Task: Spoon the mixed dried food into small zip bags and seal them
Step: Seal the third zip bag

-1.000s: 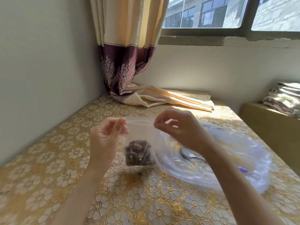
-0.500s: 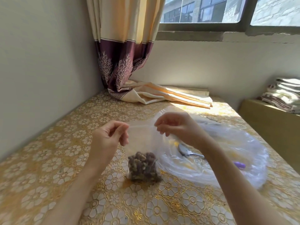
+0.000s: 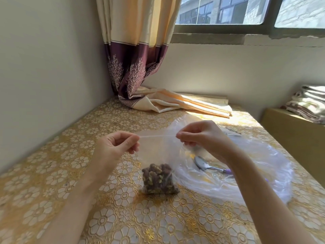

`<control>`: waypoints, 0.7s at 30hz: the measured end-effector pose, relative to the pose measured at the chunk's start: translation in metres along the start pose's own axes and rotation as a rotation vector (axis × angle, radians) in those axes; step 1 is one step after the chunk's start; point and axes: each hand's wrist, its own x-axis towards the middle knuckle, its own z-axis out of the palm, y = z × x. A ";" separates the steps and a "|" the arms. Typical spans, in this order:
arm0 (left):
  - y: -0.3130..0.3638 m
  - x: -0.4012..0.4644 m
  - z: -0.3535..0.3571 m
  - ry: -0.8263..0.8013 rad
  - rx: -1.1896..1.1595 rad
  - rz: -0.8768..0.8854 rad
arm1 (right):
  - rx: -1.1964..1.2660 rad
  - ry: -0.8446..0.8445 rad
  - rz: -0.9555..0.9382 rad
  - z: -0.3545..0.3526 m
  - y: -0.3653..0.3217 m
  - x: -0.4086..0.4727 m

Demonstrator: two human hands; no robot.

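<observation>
The small zip bag (image 3: 158, 155) stands on the tabletop (image 3: 123, 217) near its middle, its bottom resting there with the mixed dried food (image 3: 159, 180) settled low. My left hand (image 3: 114, 147) pinches its top left corner, my right hand (image 3: 202, 136) the top right. Just beyond, a spoon (image 3: 209, 165) lies on a large clear plastic bag (image 3: 246, 173). A curtain (image 3: 140, 59) hangs at the far corner.

The right forearm (image 3: 246, 173) is covering most of the handle of the spoon (image 3: 202, 163), leaving only the bowl and a purple stub showing. Glare is washing out the far wall of the large clear bag (image 3: 263, 182), so its contents cannot be told. The frame's right edge is cutting off the folded cloths (image 3: 309, 104). The pieces of dried food (image 3: 158, 180) are blurring together, too small to name.
</observation>
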 end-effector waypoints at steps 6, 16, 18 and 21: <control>0.003 -0.002 0.001 -0.002 0.076 0.051 | 0.093 -0.010 0.033 0.001 0.001 0.000; 0.004 -0.004 0.005 -0.037 0.139 0.033 | -0.026 -0.086 -0.007 0.003 0.000 0.000; 0.004 -0.004 0.006 -0.021 0.170 0.047 | -0.047 -0.103 -0.024 0.006 -0.001 0.001; 0.005 -0.005 0.009 -0.018 0.195 0.065 | -0.057 -0.093 -0.048 0.008 -0.001 0.002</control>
